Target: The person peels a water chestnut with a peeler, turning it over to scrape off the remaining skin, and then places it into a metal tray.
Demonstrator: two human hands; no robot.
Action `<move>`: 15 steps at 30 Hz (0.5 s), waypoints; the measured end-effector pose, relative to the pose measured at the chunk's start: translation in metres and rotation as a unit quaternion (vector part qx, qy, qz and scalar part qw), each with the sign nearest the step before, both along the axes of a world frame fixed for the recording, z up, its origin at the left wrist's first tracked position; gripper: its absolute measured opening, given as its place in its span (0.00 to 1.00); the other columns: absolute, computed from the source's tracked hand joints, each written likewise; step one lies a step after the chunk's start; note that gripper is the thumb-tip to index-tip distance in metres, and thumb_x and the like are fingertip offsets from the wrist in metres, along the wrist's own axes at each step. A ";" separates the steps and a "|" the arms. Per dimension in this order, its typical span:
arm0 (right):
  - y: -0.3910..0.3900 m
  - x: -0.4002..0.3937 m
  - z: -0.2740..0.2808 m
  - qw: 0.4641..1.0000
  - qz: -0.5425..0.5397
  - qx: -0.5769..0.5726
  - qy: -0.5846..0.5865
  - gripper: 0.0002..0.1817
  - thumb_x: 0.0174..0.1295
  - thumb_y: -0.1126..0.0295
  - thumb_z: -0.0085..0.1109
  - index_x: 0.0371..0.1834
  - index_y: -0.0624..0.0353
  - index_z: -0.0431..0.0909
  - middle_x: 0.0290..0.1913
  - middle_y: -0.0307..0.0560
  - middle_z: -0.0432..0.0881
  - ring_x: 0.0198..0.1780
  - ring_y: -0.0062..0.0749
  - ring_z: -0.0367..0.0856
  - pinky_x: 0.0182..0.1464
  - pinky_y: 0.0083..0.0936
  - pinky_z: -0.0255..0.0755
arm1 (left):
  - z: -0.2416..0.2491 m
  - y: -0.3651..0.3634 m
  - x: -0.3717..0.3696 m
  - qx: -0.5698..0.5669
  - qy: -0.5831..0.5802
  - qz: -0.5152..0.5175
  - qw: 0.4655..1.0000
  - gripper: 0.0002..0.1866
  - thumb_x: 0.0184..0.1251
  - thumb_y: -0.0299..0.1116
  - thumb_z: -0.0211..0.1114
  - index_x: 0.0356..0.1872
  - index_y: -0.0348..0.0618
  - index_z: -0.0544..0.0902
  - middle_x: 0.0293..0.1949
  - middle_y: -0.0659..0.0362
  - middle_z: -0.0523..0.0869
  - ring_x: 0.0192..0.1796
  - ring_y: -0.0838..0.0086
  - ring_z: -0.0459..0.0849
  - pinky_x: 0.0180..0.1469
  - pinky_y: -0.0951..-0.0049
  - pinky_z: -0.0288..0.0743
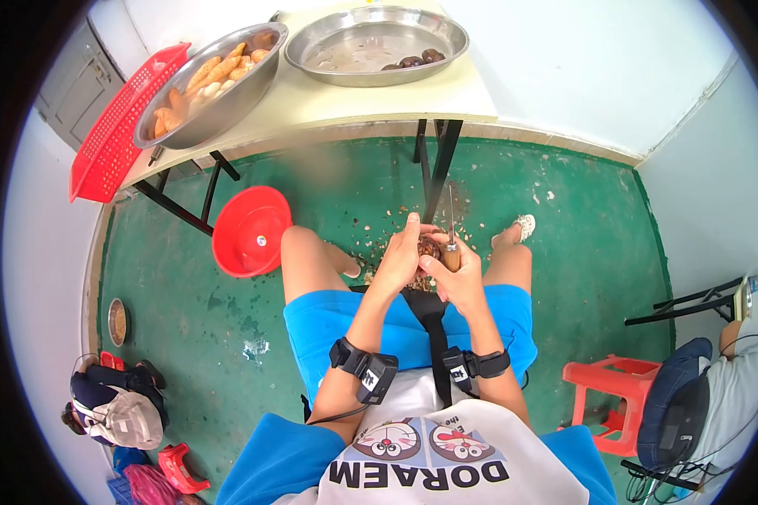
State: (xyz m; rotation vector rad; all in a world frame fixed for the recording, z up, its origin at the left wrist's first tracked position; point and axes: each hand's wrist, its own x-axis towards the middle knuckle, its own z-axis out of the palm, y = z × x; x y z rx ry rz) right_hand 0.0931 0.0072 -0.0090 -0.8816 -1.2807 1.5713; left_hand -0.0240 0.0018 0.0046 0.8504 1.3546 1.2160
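My left fingers point(410, 236) curled partway round a brown, mottled lump point(429, 247), held between both hands. Right fingers point(435, 268) closed on a knife's point(452, 255) wooden handle, thumb at the lump; slim blade pointed far. Round metal basin point(354, 79) sat on the table point(312, 118).

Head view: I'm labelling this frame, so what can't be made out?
All in the head view:
- underside of the dark item: hidden by left hand and right hand
- contents of the small bowl: too small
- head of the right-side person: cut off by the edge
- cutting edge of the knife: too thin
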 end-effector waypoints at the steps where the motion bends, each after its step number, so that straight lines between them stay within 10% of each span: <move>1: 0.001 0.001 -0.001 1.000 0.008 -0.007 0.001 0.16 0.51 0.72 0.62 0.42 0.64 0.73 0.25 0.36 0.75 0.15 0.10 0.65 0.11 0.11 0.55 | 0.001 0.000 -0.001 0.001 -0.007 -0.029 1.000 0.33 0.67 0.56 0.32 0.41 0.35 0.77 0.18 0.60 0.76 0.15 0.82 0.68 0.12 0.83 0.57; 15: 0.000 -0.011 -0.018 0.978 -0.154 0.121 -0.078 0.10 0.58 0.67 0.56 0.27 0.64 0.74 0.14 0.35 0.70 0.11 0.13 0.64 0.10 0.13 0.56 | -0.004 -0.001 0.006 -0.032 0.028 -0.011 0.999 0.37 0.65 0.59 0.33 0.35 0.34 0.81 0.15 0.60 0.75 0.14 0.81 0.69 0.11 0.82 0.60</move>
